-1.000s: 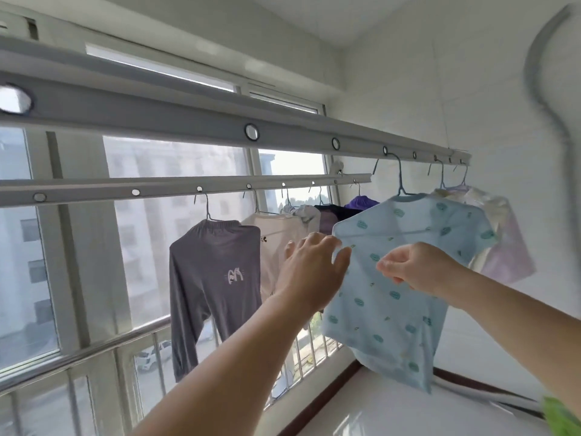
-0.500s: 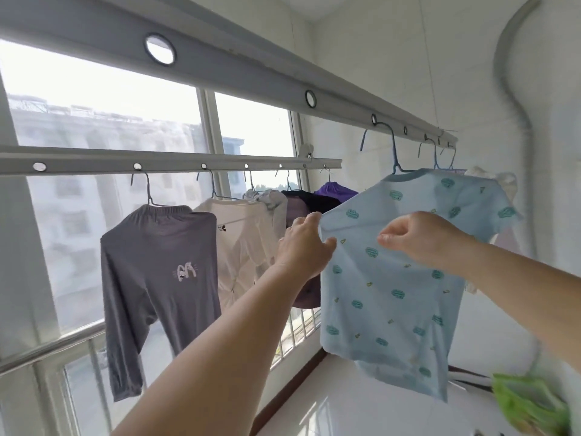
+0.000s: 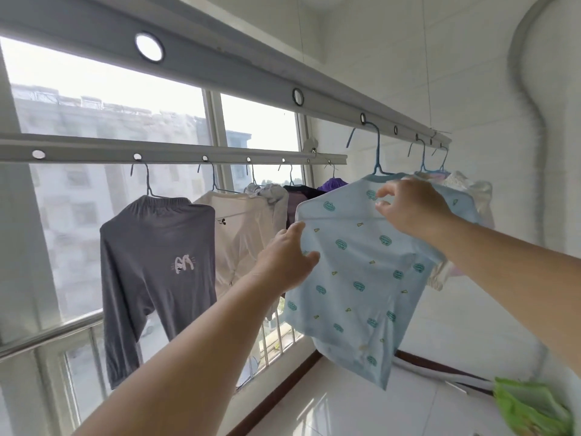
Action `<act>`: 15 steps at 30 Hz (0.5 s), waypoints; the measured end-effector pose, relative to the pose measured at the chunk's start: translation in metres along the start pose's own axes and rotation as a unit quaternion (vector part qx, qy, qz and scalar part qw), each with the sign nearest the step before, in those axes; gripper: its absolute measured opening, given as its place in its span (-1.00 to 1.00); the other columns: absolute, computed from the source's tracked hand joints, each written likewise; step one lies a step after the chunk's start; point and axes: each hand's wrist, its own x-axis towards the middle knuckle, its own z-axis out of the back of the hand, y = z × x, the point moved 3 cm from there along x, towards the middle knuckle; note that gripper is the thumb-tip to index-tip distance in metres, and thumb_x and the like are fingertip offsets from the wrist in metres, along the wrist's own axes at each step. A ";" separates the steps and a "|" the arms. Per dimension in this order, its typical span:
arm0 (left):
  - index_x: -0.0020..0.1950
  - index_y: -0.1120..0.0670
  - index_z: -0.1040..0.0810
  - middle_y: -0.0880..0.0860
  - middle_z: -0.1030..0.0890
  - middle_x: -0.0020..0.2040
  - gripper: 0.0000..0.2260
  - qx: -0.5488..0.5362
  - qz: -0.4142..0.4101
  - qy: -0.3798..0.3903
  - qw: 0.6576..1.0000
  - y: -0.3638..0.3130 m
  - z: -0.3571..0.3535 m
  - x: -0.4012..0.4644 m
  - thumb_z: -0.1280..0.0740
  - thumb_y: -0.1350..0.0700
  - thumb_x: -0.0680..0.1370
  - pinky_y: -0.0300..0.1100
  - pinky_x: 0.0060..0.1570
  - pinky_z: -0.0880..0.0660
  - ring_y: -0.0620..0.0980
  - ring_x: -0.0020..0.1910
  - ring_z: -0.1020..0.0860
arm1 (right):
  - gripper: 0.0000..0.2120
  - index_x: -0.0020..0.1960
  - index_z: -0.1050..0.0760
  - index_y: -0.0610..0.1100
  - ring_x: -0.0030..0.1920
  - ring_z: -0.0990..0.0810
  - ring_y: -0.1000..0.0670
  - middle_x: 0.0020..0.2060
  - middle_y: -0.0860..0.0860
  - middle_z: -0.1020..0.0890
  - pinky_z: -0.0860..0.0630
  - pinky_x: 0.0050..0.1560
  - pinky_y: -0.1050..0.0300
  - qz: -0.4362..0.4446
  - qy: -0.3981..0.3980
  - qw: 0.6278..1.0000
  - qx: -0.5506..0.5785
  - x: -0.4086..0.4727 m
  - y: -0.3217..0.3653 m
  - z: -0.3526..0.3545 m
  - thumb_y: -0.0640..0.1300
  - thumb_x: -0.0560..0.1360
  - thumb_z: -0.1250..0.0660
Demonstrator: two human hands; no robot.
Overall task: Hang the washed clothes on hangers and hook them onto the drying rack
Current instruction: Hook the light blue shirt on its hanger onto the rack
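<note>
The left hand (image 3: 287, 258) pinches the left sleeve edge of the light blue printed top (image 3: 355, 272), thumb in front and fingers behind the cloth; the right hand (image 3: 412, 207) has its fingers curled onto the fabric near the right shoulder, seemingly gripping a fold there, though the grip is partly hidden. The top already hangs from a blue wire hanger (image 3: 375, 158) hooked into a hole of the near rack bar (image 3: 251, 73).

From the left: a grey long-sleeved garment (image 3: 157, 262) hangs from the far rack bar (image 3: 176, 151); beside it a white shirt (image 3: 239, 228); then a pale grey piece, a dark one and a purple one (image 3: 331, 183) bunched close; then the blue top; behind it, to the right, pale garments (image 3: 465, 196) crowd together on two more hangers.

The top looks thin, soft and light, probably limp with damp; it will likely stretch rather than resist, so seams, sleeve hems and the shoulder line over the hanger seem the safest holds; tugging mid-panel could slide it off the wire.

Room is tight to the right, where the pale garments press against the top; the near bar's holes to the left stand free; below, the hem hangs well above a white ledge (image 3: 361, 413); a green object (image 3: 531, 407) sits at lower right.
</note>
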 end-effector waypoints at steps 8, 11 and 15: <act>0.47 0.04 -0.11 0.09 -0.32 0.41 -0.43 0.037 0.026 -0.022 0.999 0.003 0.008 0.025 -0.26 0.01 0.53 -0.09 0.31 -0.24 0.06 0.37 -0.32 | -0.62 0.30 -0.39 -0.13 0.23 -0.38 -0.26 0.22 -0.23 -0.46 -0.32 0.21 -0.07 -0.006 -0.054 0.998 -0.039 0.049 -0.025 -0.012 -0.07 0.50 -0.23; 0.47 0.04 -0.12 0.07 -0.28 0.44 -0.43 0.048 0.032 -0.032 0.998 0.001 0.003 0.046 -0.26 0.00 0.52 -0.08 0.34 -0.22 0.04 0.39 -0.28 | -0.59 0.33 -0.36 -0.12 0.25 -0.37 -0.24 0.25 -0.21 -0.44 -0.31 0.22 -0.08 0.000 -0.043 0.998 -0.046 0.066 -0.033 -0.022 -0.05 0.51 -0.21; 0.46 0.00 -0.17 0.01 -0.26 0.45 -0.47 0.074 0.004 -0.080 0.994 -0.012 -0.006 0.077 -0.27 0.06 0.52 -0.06 0.38 -0.17 0.01 0.42 -0.20 | -0.58 0.34 -0.35 -0.11 0.26 -0.40 -0.19 0.26 -0.15 -0.47 -0.27 0.24 -0.08 0.029 -0.027 0.999 -0.011 0.088 -0.039 -0.033 0.04 0.55 -0.12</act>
